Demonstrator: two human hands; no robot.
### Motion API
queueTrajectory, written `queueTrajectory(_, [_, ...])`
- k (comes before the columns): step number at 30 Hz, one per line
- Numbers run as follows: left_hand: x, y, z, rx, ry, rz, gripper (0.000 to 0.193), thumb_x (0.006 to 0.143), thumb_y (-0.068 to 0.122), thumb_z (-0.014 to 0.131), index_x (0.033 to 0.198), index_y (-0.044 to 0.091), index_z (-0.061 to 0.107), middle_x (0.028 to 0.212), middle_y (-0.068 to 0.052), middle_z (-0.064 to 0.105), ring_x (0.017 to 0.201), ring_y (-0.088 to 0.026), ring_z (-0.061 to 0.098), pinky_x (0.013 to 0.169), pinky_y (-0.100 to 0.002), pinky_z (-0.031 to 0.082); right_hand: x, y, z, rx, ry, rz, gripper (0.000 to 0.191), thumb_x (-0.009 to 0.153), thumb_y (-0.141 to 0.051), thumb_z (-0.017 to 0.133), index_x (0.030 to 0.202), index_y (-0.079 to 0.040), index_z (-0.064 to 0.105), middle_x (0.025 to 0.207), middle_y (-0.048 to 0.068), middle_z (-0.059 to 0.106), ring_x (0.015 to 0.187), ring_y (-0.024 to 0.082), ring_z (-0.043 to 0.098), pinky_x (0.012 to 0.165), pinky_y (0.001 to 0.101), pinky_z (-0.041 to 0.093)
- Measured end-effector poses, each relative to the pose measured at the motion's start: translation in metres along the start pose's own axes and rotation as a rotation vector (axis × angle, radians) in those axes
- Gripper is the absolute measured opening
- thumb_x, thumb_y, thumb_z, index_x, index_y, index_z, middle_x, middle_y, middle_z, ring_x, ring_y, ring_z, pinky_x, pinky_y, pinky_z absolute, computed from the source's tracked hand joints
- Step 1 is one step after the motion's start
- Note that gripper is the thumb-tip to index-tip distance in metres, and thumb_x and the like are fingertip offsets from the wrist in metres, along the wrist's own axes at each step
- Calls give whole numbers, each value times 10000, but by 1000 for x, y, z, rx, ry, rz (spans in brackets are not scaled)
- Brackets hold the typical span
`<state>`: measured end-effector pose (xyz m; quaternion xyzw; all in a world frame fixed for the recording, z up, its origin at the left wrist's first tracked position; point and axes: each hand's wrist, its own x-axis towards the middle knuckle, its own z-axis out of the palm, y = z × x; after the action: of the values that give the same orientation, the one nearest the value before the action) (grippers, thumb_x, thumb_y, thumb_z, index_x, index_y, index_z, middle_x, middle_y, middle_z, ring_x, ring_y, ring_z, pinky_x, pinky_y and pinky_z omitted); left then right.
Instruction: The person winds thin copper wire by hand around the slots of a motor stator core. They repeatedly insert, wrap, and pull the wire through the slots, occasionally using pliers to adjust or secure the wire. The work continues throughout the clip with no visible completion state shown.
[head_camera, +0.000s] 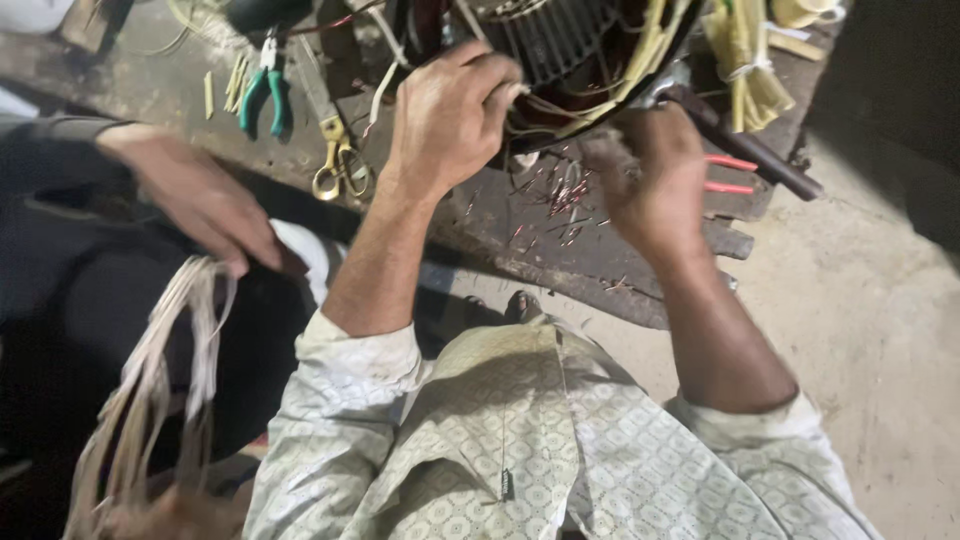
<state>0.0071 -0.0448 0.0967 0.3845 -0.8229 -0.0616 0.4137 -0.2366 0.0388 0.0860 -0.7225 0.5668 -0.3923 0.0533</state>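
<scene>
View from above of a dark, worn counter (600, 270) with a rough, stained surface. At its far edge lies a motor stator (560, 50), a round dark body with ribbed metal laminations and bundles of pale yellowish winding wires (640, 70) looping out of it. The left hand (450, 115) rests on the stator's near rim, its fingers (490, 80) curled together over a pale wire. The right hand (650, 180) is blurred; its fingers appear closed near the stator's lower right edge, but what they pinch cannot be told. A dark metal bar (750, 150) lies obliquely to the right, beside a tied bundle of yellow insulating strips (750, 70). Short red and pale wire clippings (565, 200) are scattered between the hands. Further left lie green-handled pliers (265, 95) and brass-coloured scissors (340, 165). At left, another person's hand (200, 195) touches a loose hank of pale wire (150, 380).
</scene>
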Motion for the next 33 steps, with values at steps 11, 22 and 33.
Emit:
queueTrajectory(11, [5,3,-10,-70,-109,-87,69,971,115,738,1002,58,764,930,-64,725,693,-181,707,618,-323,589,71,-4,27,-375,-226,-612,212,1056,-189,735,926,-33,673,900,82,597,809,223,586,736,408,528])
queueTrajectory(22, [7,9,-9,-112,-40,-109,82,963,152,776,1000,79,767,903,-38,725,659,-175,714,599,-326,583,-26,-13,56,919,-464,457,362,1013,-371,632,1117,-25,643,847,59,616,684,157,520,576,322,436])
queueTrajectory(33, [7,3,-9,-157,-26,-61,79,978,136,768,1006,62,764,933,-55,730,718,-200,726,632,-337,588,14,-9,47,1364,-146,795,218,1040,-264,569,880,-118,539,770,25,546,641,151,486,543,307,380])
